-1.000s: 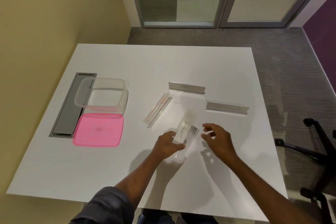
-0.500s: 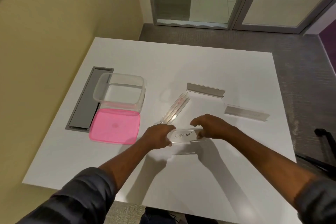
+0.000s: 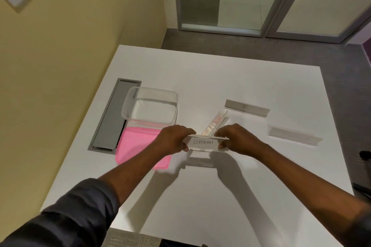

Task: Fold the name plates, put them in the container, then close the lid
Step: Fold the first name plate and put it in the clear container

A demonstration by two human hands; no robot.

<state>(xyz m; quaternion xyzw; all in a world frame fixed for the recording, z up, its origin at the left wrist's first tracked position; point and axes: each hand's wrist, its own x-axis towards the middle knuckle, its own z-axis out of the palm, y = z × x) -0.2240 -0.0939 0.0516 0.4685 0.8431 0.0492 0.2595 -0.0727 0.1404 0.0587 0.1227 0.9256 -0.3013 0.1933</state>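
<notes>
A clear name plate (image 3: 203, 143) reading ELEPHANT hangs just above the white table (image 3: 220, 78). My left hand (image 3: 174, 139) pinches its left end and my right hand (image 3: 235, 139) its right end. Three more clear name plates lie beyond: one angled (image 3: 217, 121) right behind the held plate, one (image 3: 246, 107) further back, one (image 3: 294, 136) at the right. The open clear container (image 3: 150, 107) stands at the left, with its pink lid (image 3: 136, 146) flat on the table in front of it, partly hidden by my left forearm.
A grey cable hatch (image 3: 114, 114) is set into the table left of the container. A yellow wall runs along the left side. Glass doors and grey carpet lie beyond the far edge. A dark chair base (image 3: 364, 154) shows at the right.
The ELEPHANT plate was turned from slanted to level with its text facing me. My right hand came in and took its right end, so both hands hold it off the table.
</notes>
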